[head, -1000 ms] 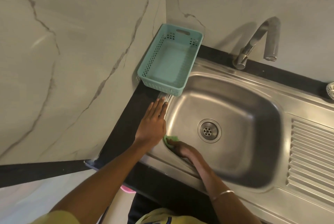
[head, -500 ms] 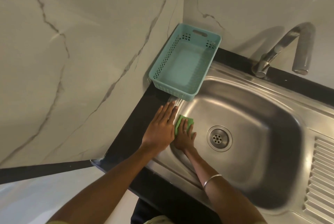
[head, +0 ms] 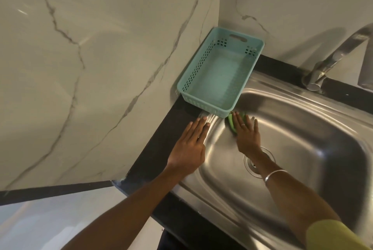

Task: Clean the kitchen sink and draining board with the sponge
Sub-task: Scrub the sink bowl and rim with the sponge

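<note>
Right hand [head: 247, 136], fingers straight, presses green sponge [head: 232, 122] flat against sink [head: 302, 128] wall at far-left corner, just under teal basket [head: 220, 74]. Left hand [head: 191, 145] flat, fingers together, braces on left rim. Sponge likely soft, light, slippery when wet; palm pressure on top suits it.

A teal basket [head: 220, 74] sits in the corner; a tap [head: 331, 62], seemingly steel.
</note>
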